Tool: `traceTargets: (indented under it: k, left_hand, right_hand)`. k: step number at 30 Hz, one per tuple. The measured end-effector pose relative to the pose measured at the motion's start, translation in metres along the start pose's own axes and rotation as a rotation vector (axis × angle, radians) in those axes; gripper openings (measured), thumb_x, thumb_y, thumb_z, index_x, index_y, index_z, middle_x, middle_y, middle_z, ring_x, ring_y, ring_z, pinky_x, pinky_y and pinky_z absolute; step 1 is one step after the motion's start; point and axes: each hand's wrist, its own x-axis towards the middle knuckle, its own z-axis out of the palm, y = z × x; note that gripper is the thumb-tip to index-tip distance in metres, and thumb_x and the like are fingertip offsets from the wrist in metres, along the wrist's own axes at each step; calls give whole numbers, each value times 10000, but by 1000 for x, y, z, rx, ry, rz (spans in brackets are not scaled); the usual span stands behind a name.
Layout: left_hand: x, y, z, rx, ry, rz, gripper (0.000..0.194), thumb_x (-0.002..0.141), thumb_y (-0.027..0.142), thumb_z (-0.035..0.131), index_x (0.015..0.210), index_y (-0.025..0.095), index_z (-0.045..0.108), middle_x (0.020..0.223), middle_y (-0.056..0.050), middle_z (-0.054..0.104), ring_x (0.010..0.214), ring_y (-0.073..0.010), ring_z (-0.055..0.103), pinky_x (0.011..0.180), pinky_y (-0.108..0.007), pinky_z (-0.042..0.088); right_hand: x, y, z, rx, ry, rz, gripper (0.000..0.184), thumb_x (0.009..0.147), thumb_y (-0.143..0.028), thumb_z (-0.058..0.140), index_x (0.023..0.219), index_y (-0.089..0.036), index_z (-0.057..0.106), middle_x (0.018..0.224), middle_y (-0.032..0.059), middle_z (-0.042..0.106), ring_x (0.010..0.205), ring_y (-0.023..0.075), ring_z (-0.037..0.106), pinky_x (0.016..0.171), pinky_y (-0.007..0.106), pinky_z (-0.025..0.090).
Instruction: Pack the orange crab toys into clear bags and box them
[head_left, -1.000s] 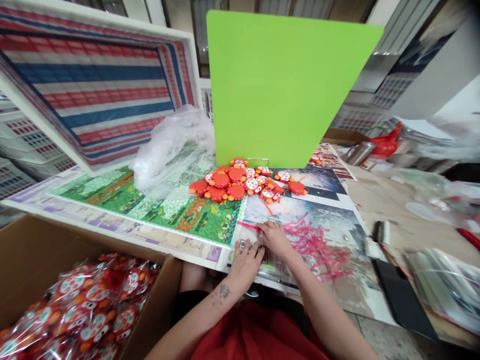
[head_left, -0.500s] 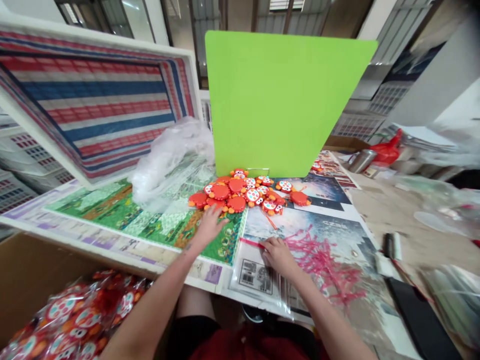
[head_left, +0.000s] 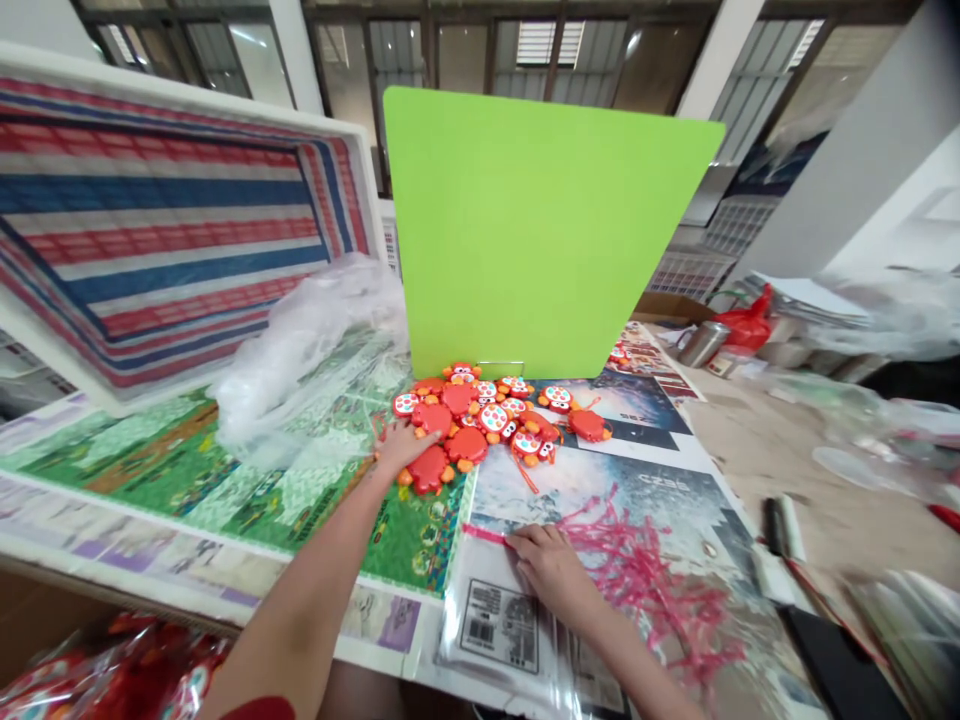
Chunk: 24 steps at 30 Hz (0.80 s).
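Observation:
My left hand (head_left: 403, 446) reaches forward onto the near left edge of a pile of red and orange crab-shaped toys (head_left: 487, 415); its fingers curl over one red toy (head_left: 429, 466). My right hand (head_left: 546, 562) rests on the table nearer me, fingers pinched on a pink twist tie (head_left: 484, 534). A heap of pink twist ties (head_left: 637, 570) lies just to its right. A clear plastic bag with a barcode label (head_left: 499, 625) lies flat under and left of my right hand.
A green board (head_left: 536, 230) stands behind the toys. Crumpled clear plastic (head_left: 300, 350) lies left of them, before a striped tray (head_left: 165, 220). Bagged toys (head_left: 135, 680) fill a box at lower left. A metal cup (head_left: 701, 343) and red bag (head_left: 746, 325) sit at the right.
My left hand left the clear bag beside my right hand, reached forward to the toy pile and closed on a red toy. My right hand stayed put. The view tilted upward.

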Motion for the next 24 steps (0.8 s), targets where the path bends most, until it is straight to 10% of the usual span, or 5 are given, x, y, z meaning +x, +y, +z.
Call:
traceTargets:
  k: [11, 16, 20, 24]
  left_hand:
    - [-71, 57, 28, -145, 31, 138, 546, 895, 498, 441, 1332, 177, 502, 1471, -173, 420, 1398, -380, 267, 1093, -648, 201]
    - [-141, 70, 21, -216, 245, 305, 440, 920, 301, 452, 1329, 144, 485, 1397, -172, 486, 1334, -328, 377, 1107, -557, 281]
    - [-220, 74, 41, -220, -6, 654, 318, 927, 298, 480, 1222, 217, 565, 1290, -101, 577, 1245, -242, 487, 1058, -438, 398]
    - [-259, 66, 73, -43, -178, 719, 803, 795, 560, 632, 1450, 198, 341, 1538, -170, 309, 1435, -359, 224, 1119, -545, 285]
  right_hand:
    - [-2, 4, 3, 0, -2, -13, 421, 869, -153, 495, 1254, -260, 626, 1242, 82, 614, 1109, 259, 512, 972, 382, 389]
    - [-3, 8, 7, 10, 27, -44, 386, 893, -159, 480, 1237, -235, 638, 1250, 88, 609, 1115, 255, 518, 979, 376, 388]
    - [-3, 13, 11, 25, 65, -64, 371, 898, -155, 476, 1222, -227, 643, 1230, 104, 615, 1105, 238, 535, 960, 363, 399]
    - [12, 3, 3, 29, 136, -27, 373, 880, -172, 506, 1232, -208, 624, 1269, 120, 594, 1153, 244, 525, 987, 361, 387]
